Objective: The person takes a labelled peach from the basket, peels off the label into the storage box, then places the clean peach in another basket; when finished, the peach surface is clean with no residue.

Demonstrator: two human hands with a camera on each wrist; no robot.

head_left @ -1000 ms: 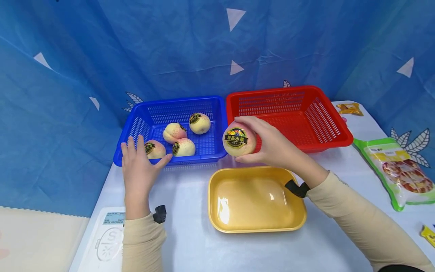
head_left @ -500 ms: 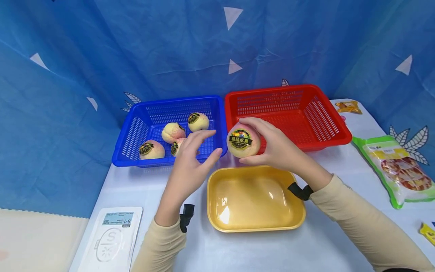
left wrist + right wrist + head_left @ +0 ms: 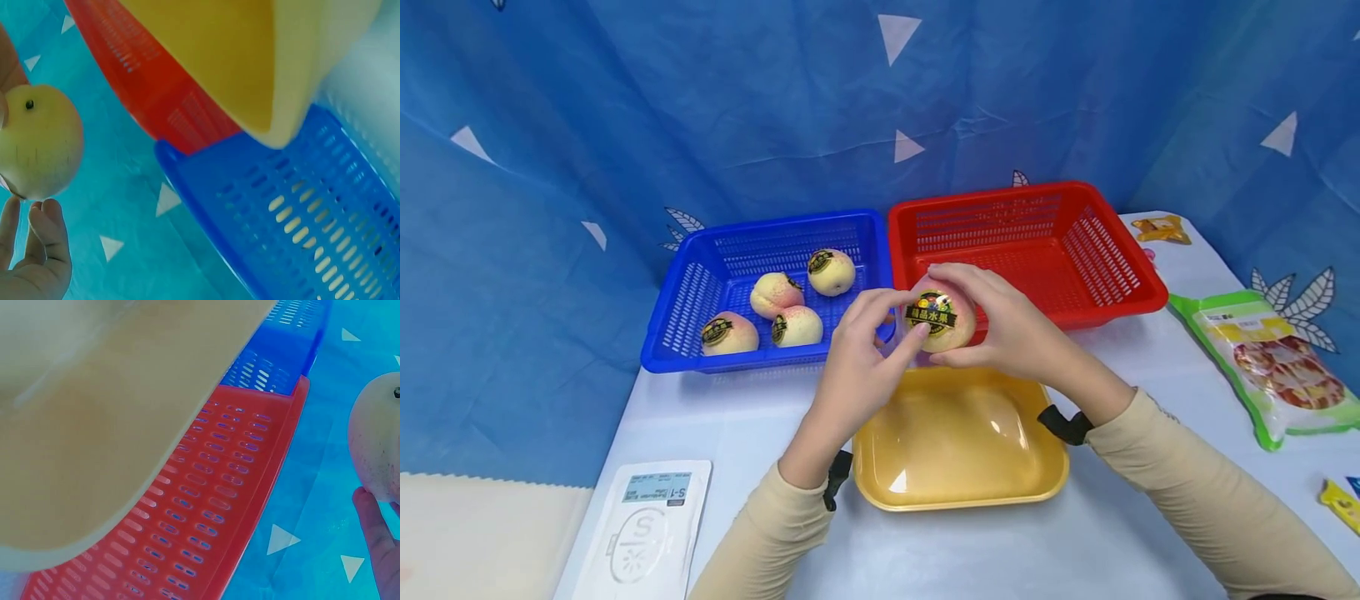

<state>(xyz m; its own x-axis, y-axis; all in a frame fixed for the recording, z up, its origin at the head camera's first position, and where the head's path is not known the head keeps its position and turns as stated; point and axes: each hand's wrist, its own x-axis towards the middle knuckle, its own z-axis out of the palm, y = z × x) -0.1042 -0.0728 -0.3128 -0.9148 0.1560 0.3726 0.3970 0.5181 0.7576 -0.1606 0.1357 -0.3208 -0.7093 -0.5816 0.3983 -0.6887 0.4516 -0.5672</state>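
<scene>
My right hand (image 3: 1011, 321) holds a labelled peach (image 3: 951, 321) over the yellow tray's (image 3: 962, 492) far rim, fingers on top and thumb below. A black label faces me. My left hand (image 3: 861, 354) is at the peach's left side, its thumb in front of the label's edge. In the left wrist view, the left fingers (image 3: 53, 228) reach up to the peach's (image 3: 47, 144) underside; whether they bear on it I cannot tell. Part of the peach (image 3: 378, 437) shows at the right wrist view's edge. Several more labelled peaches (image 3: 799, 327) lie in the blue basket (image 3: 760, 362).
A red basket (image 3: 1037, 275) stands beside the blue one at the back. On the right lie a green-edged food bag (image 3: 1270, 362), an orange packet (image 3: 1161, 229) and a yellow packet (image 3: 1341, 504). A white printed pouch (image 3: 643, 525) lies front left. Blue cloth (image 3: 760, 108) hangs behind.
My left hand has moved right from the blue basket's front to the held peach. My right hand has kept hold of the peach, in nearly the same place.
</scene>
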